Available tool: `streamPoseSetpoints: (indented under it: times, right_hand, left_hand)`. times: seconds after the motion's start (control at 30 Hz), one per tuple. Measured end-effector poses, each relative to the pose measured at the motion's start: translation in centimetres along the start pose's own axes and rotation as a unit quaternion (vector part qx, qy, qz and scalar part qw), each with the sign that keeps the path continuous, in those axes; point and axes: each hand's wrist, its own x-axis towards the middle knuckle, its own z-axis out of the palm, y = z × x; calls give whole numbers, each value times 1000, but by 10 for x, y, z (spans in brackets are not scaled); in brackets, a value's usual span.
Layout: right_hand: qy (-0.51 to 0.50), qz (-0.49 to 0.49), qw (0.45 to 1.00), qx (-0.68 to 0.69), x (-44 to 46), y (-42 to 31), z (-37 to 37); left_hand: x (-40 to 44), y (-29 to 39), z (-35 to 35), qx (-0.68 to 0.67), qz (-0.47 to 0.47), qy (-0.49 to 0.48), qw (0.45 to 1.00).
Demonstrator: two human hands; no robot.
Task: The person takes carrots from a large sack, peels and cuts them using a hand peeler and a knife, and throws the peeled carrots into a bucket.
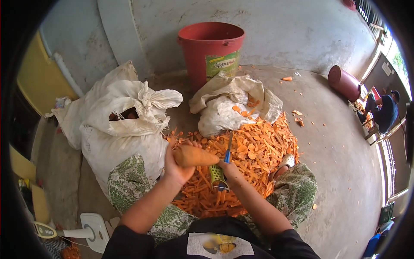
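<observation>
A large, thick carrot lies in my left hand, whose fingers wrap round its broad end. Its narrow end points right, toward my right hand. From the closed fingers of my right hand a knife with a blue handle points up and away, over the carrot pieces. Close below this hand is a yellow-green thing with holes; I cannot tell its kind. Between my legs spreads a big heap of cut carrot strips and slices.
A tied white sack with a torn hole stands at left. An opened sack lies behind the heap, before a red bin. At far right a person sits near a tipped maroon bin. A white scale-like device is lower left.
</observation>
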Motion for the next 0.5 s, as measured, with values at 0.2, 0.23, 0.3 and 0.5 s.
streamPoseSetpoints:
  times: [0.2, 0.23, 0.3, 0.5]
  right_hand:
    - [70, -129, 986, -79, 19, 13, -13]
    - [92, -169, 969, -158, 7, 5, -6]
    - [132, -225, 926, -272, -9, -3, 5]
    - [203, -315, 786, -492, -12, -19, -3]
  left_hand:
    - [-7, -39, -21, 108, -100, 87, 985]
    - [-8, -44, -24, 139, -173, 99, 970]
    - [-8, -55, -34, 175, -251, 127, 943]
    - [9, -58, -58, 176, -247, 118, 946]
